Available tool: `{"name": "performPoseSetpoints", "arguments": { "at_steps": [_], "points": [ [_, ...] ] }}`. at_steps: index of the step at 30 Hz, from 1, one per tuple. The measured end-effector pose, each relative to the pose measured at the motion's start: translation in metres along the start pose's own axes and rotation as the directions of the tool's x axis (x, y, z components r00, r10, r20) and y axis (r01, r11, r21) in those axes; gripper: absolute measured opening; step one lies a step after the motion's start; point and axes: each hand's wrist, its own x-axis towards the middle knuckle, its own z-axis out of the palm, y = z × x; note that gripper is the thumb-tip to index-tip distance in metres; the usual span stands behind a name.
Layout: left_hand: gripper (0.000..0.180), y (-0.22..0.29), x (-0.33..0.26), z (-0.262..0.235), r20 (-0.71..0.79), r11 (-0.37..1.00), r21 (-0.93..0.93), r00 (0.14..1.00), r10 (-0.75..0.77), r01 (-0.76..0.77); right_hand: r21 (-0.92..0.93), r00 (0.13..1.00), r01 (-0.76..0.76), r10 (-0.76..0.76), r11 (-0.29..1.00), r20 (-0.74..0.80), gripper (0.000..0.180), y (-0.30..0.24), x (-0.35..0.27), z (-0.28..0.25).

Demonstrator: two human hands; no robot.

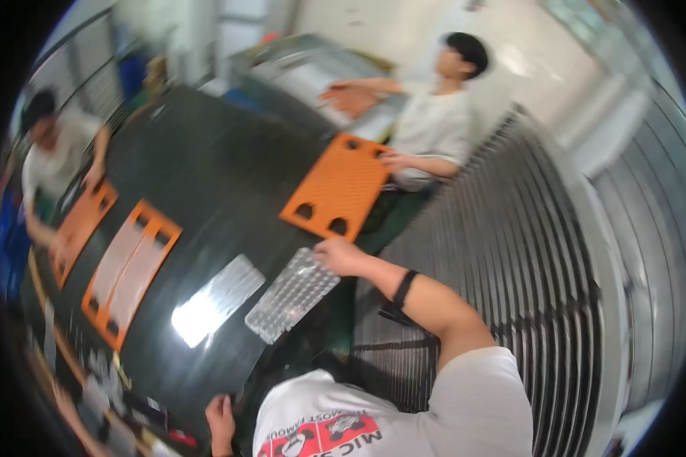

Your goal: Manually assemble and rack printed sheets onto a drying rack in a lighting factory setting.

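Observation:
My right hand [344, 257] reaches forward over the dark table and pinches the upper right corner of a clear plastic sheet [293, 295] patterned with rows of small cells. The sheet slants toward my body, near the table's right edge. Left of it a second clear sheet [218, 298] lies flat, with bright glare on its near half. Down by the table's near edge is my left hand [220, 420], its fingers curled closed. What it holds, if anything, is hidden. Neither clear sheet touches my left hand.
Across the table, a co-worker [433, 126] holds an orange board [339, 186] with dark cutouts. Another person [61, 160] at the left handles an orange panel [84, 232]. A framed orange panel [132, 270] lies nearby. A ridged dark conveyor [503, 266] runs along my right.

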Motion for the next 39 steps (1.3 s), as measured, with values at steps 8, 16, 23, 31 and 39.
{"name": "performPoseSetpoints", "arguments": {
  "at_steps": [8,16,23,31,39],
  "points": [
    [0.035,0.007,0.062,0.015,0.342,0.945,0.227,0.928,0.147,-0.234,-0.552,0.966,-0.122,-0.028,0.825,-0.255,0.018,0.006,-0.046,-0.235],
    [0.030,-0.006,0.068,0.004,0.285,0.917,0.323,0.948,0.142,-0.234,0.449,0.092,-0.352,0.507,0.821,-0.857,0.014,-0.078,-0.189,-0.446],
    [0.029,0.047,0.075,0.021,0.324,0.896,0.364,0.937,0.133,-0.253,0.738,-0.257,-0.008,0.712,0.675,-0.654,0.014,0.020,-0.328,-0.472],
    [0.029,0.072,0.088,0.037,0.338,0.879,0.402,0.934,0.118,-0.257,0.744,-0.487,0.241,0.741,0.623,-0.463,0.023,0.035,-0.340,-0.428],
    [0.028,0.079,0.101,0.054,0.383,0.857,0.396,0.908,0.172,-0.330,0.334,-0.250,-0.897,0.292,0.289,-0.923,0.017,0.077,-0.405,-0.444]
  ]
}}
